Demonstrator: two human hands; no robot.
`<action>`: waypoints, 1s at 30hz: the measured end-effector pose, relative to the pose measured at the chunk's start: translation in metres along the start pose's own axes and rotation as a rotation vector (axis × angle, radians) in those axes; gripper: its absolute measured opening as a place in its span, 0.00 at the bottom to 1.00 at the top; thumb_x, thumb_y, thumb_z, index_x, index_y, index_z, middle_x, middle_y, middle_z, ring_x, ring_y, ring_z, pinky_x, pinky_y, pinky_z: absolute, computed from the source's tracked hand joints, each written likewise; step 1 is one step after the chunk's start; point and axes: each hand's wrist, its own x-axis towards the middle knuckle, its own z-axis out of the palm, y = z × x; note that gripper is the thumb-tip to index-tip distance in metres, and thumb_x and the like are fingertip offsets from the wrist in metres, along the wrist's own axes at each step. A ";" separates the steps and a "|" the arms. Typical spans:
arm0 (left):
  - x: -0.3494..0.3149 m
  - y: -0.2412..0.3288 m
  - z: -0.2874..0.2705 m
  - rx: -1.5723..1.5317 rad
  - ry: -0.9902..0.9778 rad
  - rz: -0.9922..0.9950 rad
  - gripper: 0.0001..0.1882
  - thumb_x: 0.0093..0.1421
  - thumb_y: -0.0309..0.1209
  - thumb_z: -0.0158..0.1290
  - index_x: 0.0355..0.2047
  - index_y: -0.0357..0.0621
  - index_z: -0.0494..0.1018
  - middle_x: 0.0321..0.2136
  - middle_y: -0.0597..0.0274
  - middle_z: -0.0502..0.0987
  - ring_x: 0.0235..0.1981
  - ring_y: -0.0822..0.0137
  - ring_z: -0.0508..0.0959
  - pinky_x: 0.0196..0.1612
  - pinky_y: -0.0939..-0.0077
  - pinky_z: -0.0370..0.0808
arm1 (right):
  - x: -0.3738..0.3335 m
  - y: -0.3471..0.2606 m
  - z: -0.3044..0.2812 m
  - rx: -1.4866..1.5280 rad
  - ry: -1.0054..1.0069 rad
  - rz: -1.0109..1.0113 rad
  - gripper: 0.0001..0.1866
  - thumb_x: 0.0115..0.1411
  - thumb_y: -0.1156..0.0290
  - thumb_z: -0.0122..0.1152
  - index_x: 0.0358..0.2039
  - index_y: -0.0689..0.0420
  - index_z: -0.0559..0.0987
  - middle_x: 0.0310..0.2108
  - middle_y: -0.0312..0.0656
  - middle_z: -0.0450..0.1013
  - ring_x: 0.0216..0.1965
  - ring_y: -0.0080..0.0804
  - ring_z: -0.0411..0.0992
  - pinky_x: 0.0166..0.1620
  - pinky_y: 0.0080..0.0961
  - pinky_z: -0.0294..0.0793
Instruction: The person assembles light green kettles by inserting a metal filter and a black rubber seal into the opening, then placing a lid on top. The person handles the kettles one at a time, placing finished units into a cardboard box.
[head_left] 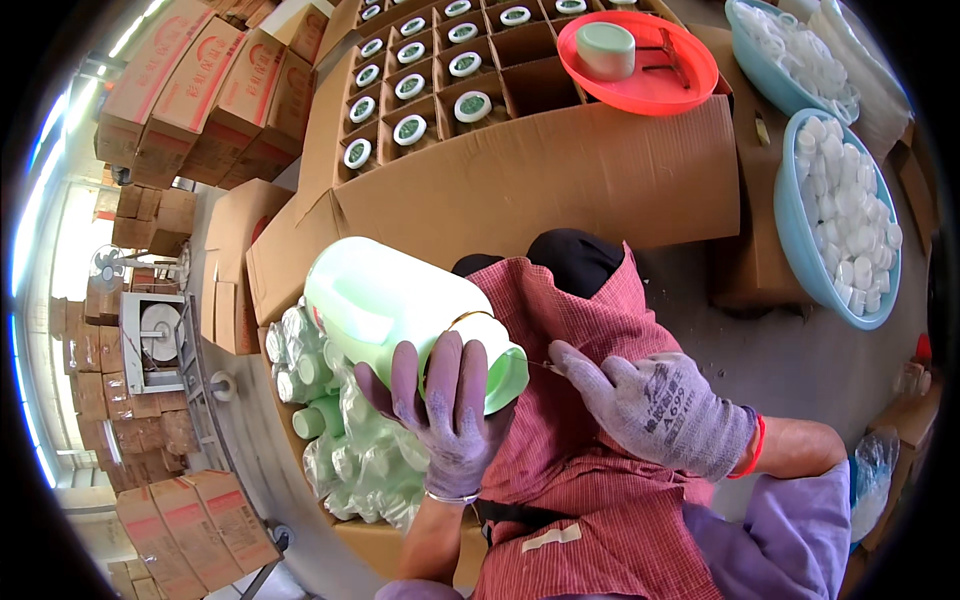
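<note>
A pale green thermos jug (385,295) lies tilted over my lap, its open neck pointing right. My left hand (452,425), in a purple-grey glove, holds it with fingers spread along the neck from below. A thin brass-coloured wire ring (466,317) sits around the shoulder of the neck. My right hand (650,405), gloved in grey, is closed in a pinch just right of the mouth. A thin, wire-like piece (543,366) runs between its fingertips and the rim; its far end is hard to make out.
Ahead stands a divided carton (530,180) of white-rimmed jugs. On its right corner rests a red basin (690,95) with a green cup (605,50) and a dark tool. Blue basins hold white caps (845,210) and white rings (790,50). Bagged green parts (365,470) fill a carton at left.
</note>
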 end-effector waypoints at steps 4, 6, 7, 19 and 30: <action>-0.005 0.001 0.002 0.085 -0.019 0.087 0.35 0.50 0.40 0.68 0.55 0.45 0.67 0.55 0.58 0.68 0.62 0.46 0.61 0.68 0.33 0.49 | -0.002 -0.006 0.006 0.211 -0.139 0.066 0.31 0.57 0.71 0.53 0.63 0.63 0.66 0.18 0.43 0.68 0.19 0.35 0.72 0.23 0.34 0.71; -0.010 0.000 0.007 0.072 0.036 0.078 0.36 0.50 0.40 0.68 0.56 0.45 0.65 0.56 0.58 0.67 0.62 0.46 0.61 0.68 0.33 0.49 | 0.000 -0.002 0.017 0.455 -0.161 0.074 0.32 0.57 0.71 0.55 0.64 0.63 0.64 0.18 0.46 0.70 0.18 0.39 0.72 0.22 0.37 0.70; -0.013 -0.002 0.007 0.087 0.028 0.088 0.37 0.51 0.42 0.68 0.56 0.45 0.64 0.56 0.57 0.67 0.62 0.46 0.61 0.68 0.34 0.51 | 0.000 -0.001 0.023 0.508 -0.149 0.073 0.32 0.58 0.71 0.54 0.64 0.62 0.64 0.18 0.46 0.71 0.18 0.41 0.72 0.22 0.38 0.70; -0.031 -0.008 0.019 0.069 0.128 0.011 0.25 0.61 0.51 0.56 0.48 0.47 0.69 0.51 0.59 0.69 0.58 0.49 0.63 0.66 0.32 0.53 | 0.034 0.005 0.004 1.429 -0.858 0.343 0.25 0.73 0.63 0.38 0.67 0.56 0.61 0.20 0.40 0.73 0.17 0.26 0.74 0.23 0.25 0.75; -0.029 -0.019 0.028 -0.010 0.229 -0.042 0.32 0.60 0.53 0.55 0.53 0.41 0.66 0.53 0.51 0.69 0.59 0.44 0.65 0.65 0.36 0.57 | 0.017 -0.038 0.072 2.659 -0.719 0.219 0.25 0.73 0.61 0.41 0.65 0.63 0.60 0.19 0.36 0.70 0.12 0.23 0.67 0.16 0.18 0.68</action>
